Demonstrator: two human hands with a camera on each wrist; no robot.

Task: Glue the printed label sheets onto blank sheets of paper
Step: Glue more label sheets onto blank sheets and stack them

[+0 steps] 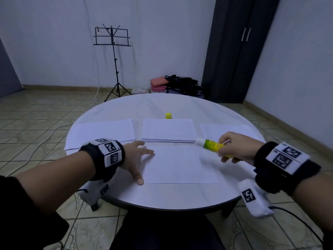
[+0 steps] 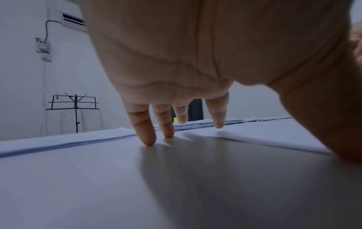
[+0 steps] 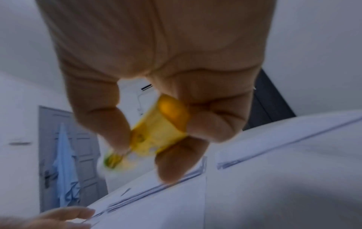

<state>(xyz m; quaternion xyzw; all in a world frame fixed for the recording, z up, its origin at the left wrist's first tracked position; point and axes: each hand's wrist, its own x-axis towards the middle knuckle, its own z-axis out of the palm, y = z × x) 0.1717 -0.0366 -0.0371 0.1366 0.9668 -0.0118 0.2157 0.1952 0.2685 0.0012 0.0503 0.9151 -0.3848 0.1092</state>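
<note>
- The right hand (image 1: 234, 147) has its fingers (image 3: 211, 122) curled round a glue stick (image 1: 214, 146), gripping its yellow lower end; the thumb sits on the opposite side of the barrel.
- The glue stick is uncapped, white tip pointing to the left of the frame, held in the air above the right edge of the single sheet (image 1: 178, 165) at centre frame.
- In the right wrist view the stick (image 3: 158, 133) is blurred, its round yellow base toward the camera.
- The left hand (image 1: 137, 156) is spread flat, fingers (image 2: 147, 131) straight and holding nothing; the fingertips touch down at the sheet's upper left corner, and the thumb lies along its left edge.
- Whether all the left fingertips press on paper or on bare bench is unclear in the left wrist view.
- Behind the sheet, three paper stacks lie in a row: left stack (image 1: 104, 132), middle stack (image 1: 168, 130), right stack (image 1: 227, 130), the last partly behind the right hand.
- Printing on any of the paper is too faint to make out.
- A yellow cap (image 1: 168, 115) stands just behind the middle stack.
- All rests on a round white bench (image 1: 162, 195).
- Both wrists wear black bands with black-and-white markers.
- Upper left of the frame: a music stand (image 1: 112, 51) by the wall; upper right, a dark cabinet (image 1: 237, 47), with bags on the floor between them.
</note>
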